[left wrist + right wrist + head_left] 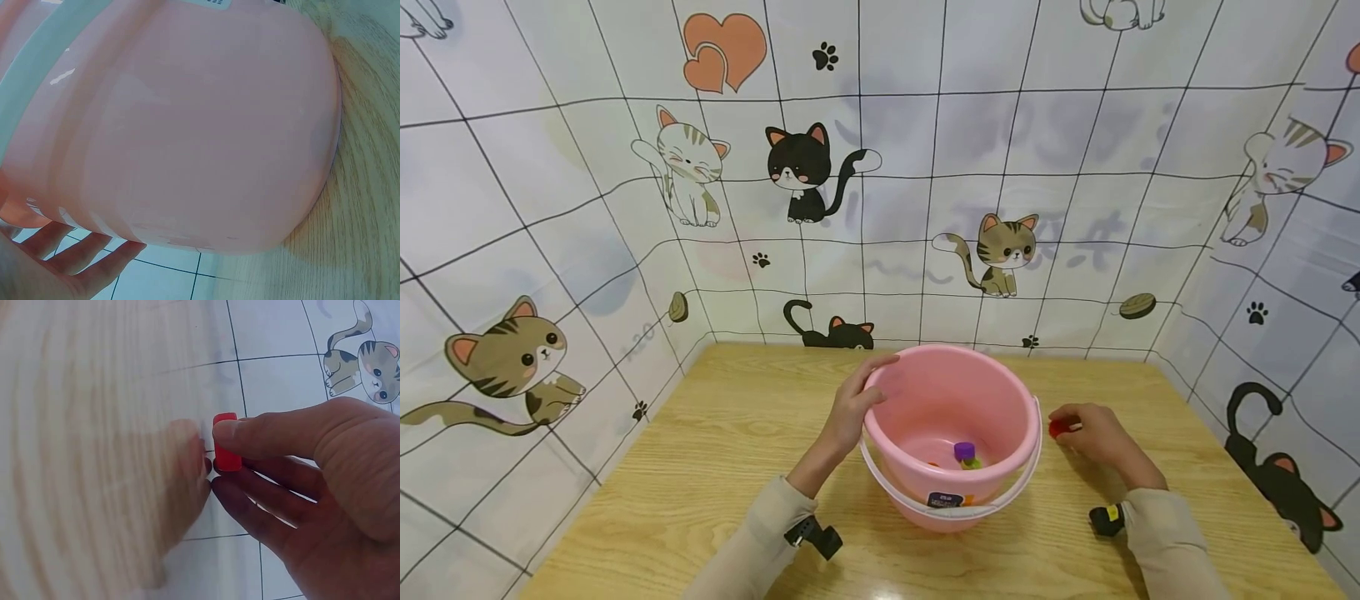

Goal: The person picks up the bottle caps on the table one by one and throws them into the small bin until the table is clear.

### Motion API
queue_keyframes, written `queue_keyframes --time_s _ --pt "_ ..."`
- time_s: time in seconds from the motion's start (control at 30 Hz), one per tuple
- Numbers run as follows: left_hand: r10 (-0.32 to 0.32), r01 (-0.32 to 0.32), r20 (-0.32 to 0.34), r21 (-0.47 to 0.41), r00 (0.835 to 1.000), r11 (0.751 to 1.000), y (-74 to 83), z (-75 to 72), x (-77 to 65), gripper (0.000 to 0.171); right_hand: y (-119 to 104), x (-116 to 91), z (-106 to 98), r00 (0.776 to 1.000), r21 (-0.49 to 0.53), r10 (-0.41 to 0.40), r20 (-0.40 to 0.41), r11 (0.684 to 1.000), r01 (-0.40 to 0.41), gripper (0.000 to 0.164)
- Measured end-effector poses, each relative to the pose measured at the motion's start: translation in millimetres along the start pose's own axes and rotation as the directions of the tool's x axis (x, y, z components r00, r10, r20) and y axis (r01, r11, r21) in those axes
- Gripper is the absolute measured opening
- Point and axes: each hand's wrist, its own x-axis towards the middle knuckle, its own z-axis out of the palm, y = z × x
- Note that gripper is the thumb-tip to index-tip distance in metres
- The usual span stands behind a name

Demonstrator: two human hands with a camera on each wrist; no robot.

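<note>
A pink bucket [955,400] with a white handle [917,506] stands on the table, its mouth tilted toward the head camera. My left hand [853,404] grips its left rim, the thumb over the edge; in the left wrist view the fingers [94,256] lie along the outer wall. Inside, at the bottom, sit a purple piece [964,451] and a yellow-green piece [972,463], with a sliver of orange beside them. To the right of the bucket, low over the table, my right hand [1093,433] pinches a small red block [227,442] between thumb and fingers.
The wood-grain table [760,392] reaches back to a cat-patterned sheet [895,192] that walls the left, back and right sides. A black camera strap unit sits on each wrist, over beige sleeves [1168,533]. The bucket's handle hangs across its front.
</note>
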Motion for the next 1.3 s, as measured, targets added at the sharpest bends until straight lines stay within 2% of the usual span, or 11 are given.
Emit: queue_keyframes --time_s 0.37,0.6,0.87,1.1,1.3 --pt "0.031 -0.03 -0.035 0.026 0.999 0.999 -3.2 0.8 0.7 0.052 -10.1 0.8 -7.4 1.0 -0.031 -0.018 -0.009 0.999 0.018 0.032" --pt "0.014 -0.014 -0.026 0.011 1.0 1.0 -1.2 0.2 0.7 0.052 -14.9 2.2 -12.0 0.997 -0.062 -0.068 -0.028 0.996 0.067 0.03" --pt "0.002 -0.002 0.006 -0.012 1.0 1.0 10.6 0.1 -2.0 0.053 -27.5 -1.9 -20.0 0.993 -0.074 -0.103 -0.053 0.992 0.099 0.029" --pt "0.031 -0.031 -0.02 0.002 0.999 1.0 -3.4 1.2 1.6 0.053 -33.0 -3.0 -25.3 0.994 -0.073 -0.096 -0.057 0.993 0.092 0.03" --pt "0.015 -0.015 -0.015 -0.011 1.0 1.0 -2.5 1.3 1.8 0.053 -41.1 -5.0 -30.6 0.994 -0.076 -0.089 -0.057 0.994 0.085 0.03"
